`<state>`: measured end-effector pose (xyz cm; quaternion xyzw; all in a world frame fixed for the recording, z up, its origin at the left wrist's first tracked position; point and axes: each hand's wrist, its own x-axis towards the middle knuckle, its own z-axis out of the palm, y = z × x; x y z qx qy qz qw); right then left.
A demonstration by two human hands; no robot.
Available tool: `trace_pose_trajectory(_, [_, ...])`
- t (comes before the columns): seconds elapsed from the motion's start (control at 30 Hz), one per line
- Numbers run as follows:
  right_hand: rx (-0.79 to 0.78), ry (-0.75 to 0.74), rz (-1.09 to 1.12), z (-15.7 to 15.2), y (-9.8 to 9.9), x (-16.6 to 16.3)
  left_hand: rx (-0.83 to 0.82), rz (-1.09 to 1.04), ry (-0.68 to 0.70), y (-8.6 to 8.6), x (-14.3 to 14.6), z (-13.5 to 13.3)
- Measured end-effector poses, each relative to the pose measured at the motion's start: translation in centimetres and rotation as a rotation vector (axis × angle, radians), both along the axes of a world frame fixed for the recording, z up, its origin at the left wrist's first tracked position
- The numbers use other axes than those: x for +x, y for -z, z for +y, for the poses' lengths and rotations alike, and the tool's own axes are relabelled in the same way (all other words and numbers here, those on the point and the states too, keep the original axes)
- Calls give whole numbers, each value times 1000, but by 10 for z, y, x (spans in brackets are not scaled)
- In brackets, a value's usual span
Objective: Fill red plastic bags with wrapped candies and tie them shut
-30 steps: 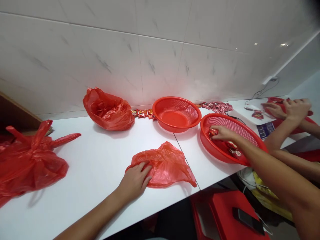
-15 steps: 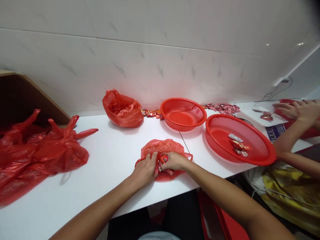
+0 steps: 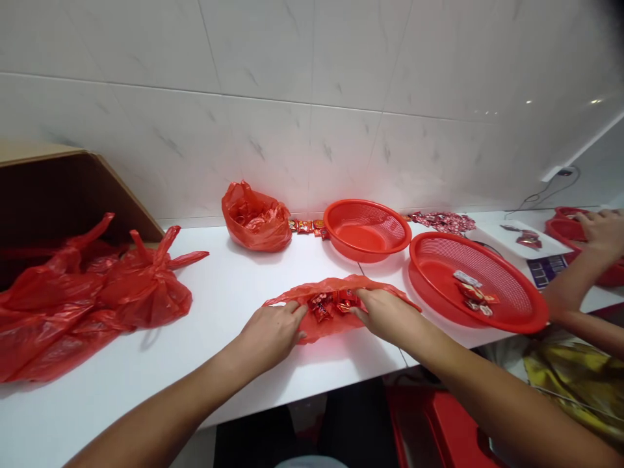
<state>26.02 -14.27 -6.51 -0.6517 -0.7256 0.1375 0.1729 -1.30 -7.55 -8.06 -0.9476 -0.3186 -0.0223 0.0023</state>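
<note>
A flat red plastic bag (image 3: 336, 322) lies near the front edge of the white counter (image 3: 229, 299). My left hand (image 3: 270, 333) grips its left side, fingers curled on the plastic. My right hand (image 3: 385, 313) holds the right side the same way. Between my hands the bag's mouth is spread, and several small red wrapped candies (image 3: 331, 303) show inside. Just right of my right hand stands a large red mesh basket (image 3: 517, 318) holding a few more wrapped candies (image 3: 472, 292).
A second red basket (image 3: 366, 229) and a stuffed red bag (image 3: 256, 218) stand by the tiled wall, loose candies (image 3: 307, 225) between them. Knotted red bags (image 3: 92, 292) and a cardboard box (image 3: 53, 188) sit at left. Another person's hand (image 3: 602, 231) works at far right.
My right hand left the big basket with candies, came to the bag and put them in. Both hands have since pulled the bag's mouth wider apart.
</note>
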Motion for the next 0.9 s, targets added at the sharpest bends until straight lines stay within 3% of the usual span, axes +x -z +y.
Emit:
trace_pose_trajectory(0.13, [134,-139,226,-33,-8,11,151,-310,286,-2,-22,0])
trace_pose_trajectory(0.2, [56,-140,507,-45,-10,19,247,-471,349,2,-28,-6])
trace_pose_trajectory(0.3, [-208,-99,869,-61,-11,34,313,-588,241,12,-28,-17])
trace_pose_trajectory(0.37, [-244,-30,884,-74,-14,45,274,-634,113,17,-21,-20])
trace_pose_trajectory(0.43, [-56,180,716,-88,-16,54,189,-723,-25,17,-10,-17])
trace_pose_trajectory(0.53, [319,586,264,-103,-16,65,-34,-784,-228,5,6,-4])
trace_pose_trajectory(0.57, [351,656,142,-106,-13,68,-139,-740,-277,-1,10,1])
trace_pose_trajectory(0.63, [251,644,34,-108,-4,72,-358,-632,-324,-14,14,10])
trace_pose_trajectory(0.7, [130,507,139,-107,5,76,-591,-621,-286,-26,13,17])
trace_pose_trajectory(0.77, [136,359,400,-101,11,78,-832,-726,-183,-36,9,22])
trace_pose_trajectory(0.83, [300,274,723,-88,8,77,-997,-870,-91,-45,5,25])
trace_pose_trajectory(0.9, [494,212,975,-69,-2,69,-1009,-1034,-51,-56,2,28])
